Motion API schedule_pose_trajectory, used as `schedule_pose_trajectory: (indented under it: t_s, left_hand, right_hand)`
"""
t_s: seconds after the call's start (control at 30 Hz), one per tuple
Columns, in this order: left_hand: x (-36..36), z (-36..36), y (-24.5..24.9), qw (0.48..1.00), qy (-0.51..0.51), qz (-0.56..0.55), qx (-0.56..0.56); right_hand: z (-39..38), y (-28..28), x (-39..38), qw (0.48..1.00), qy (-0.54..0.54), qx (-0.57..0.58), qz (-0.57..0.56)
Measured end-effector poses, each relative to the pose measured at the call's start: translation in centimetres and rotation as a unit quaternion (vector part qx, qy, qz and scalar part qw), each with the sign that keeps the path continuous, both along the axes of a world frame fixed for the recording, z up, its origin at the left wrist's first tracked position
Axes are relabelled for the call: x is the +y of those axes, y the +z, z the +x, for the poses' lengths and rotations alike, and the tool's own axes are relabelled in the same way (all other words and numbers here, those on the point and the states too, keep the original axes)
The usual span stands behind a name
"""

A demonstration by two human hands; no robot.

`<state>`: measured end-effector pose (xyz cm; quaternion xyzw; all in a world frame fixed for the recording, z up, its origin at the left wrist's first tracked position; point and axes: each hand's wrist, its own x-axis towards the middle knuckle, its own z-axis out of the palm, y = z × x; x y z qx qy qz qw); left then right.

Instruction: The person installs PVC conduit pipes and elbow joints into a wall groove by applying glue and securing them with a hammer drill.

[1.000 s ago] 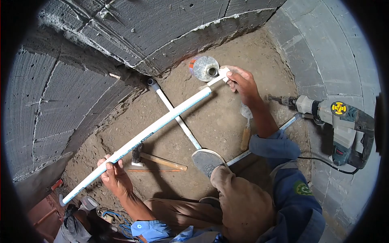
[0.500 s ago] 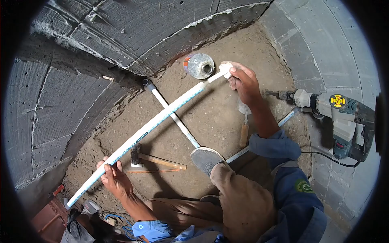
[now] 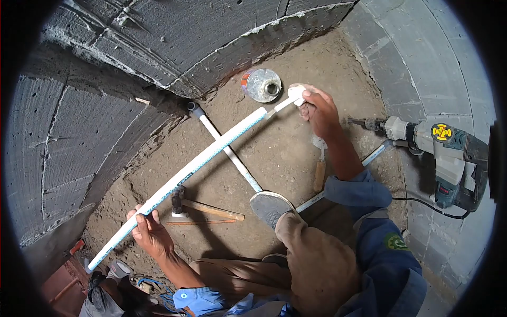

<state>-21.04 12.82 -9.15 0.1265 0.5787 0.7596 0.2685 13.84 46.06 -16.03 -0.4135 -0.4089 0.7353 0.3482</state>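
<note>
Inside grey block walls (image 3: 449, 63), over a dirt floor (image 3: 285, 153), holds a long white pipe (image 3: 211, 153) slantwise from 8 o'clock to 12, pinching it between thumb and fingers of the left hand (image 3: 152, 235) at 8. Has a power drill (image 3: 449, 153) at 3, a wood-handled hammer (image 3: 208, 208) at 8, a trowel (image 3: 320, 171) short of the drill and a metal can (image 3: 260, 83) at 12. At 2, pinches a white piece (image 3: 297, 93) in the right hand (image 3: 320, 108), with its slim stem reaching the pipe's upper end.
</note>
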Motion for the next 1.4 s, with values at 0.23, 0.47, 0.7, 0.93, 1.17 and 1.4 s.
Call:
schedule_pose_trajectory:
  t_s: [0.23,0.47,0.7,0.93,1.17,1.4]
  left_hand:
    - [0.4,0.7,0.8,0.999,-0.036,-0.01,0.025]
    - [0.1,0.4,1.0,0.998,-0.052,0.03,0.01]
    - [0.8,1.2,1.6,1.0,-0.012,0.026,-0.011]
    - [1.3,1.6,1.3,0.998,-0.023,0.038,-0.033]
    - [0.8,1.2,0.9,0.997,-0.037,0.049,-0.036]
    - [0.3,0.8,0.4,0.997,-0.019,0.055,-0.046]
  right_hand:
    - [-1.7,-2.0,0.8,0.913,-0.117,-0.203,0.334]
    - [-4.7,-3.8,1.2,0.723,0.056,-0.482,0.492]
    - [-1.9,0.9,0.0,0.81,-0.024,-0.392,0.435]
    - [-0.2,3.3,-0.2,0.94,-0.031,-0.14,0.308]
    - [-1.2,1.6,1.4,0.986,0.013,-0.112,0.125]
    - [-1.5,-0.4,0.7,0.999,0.015,-0.042,0.007]
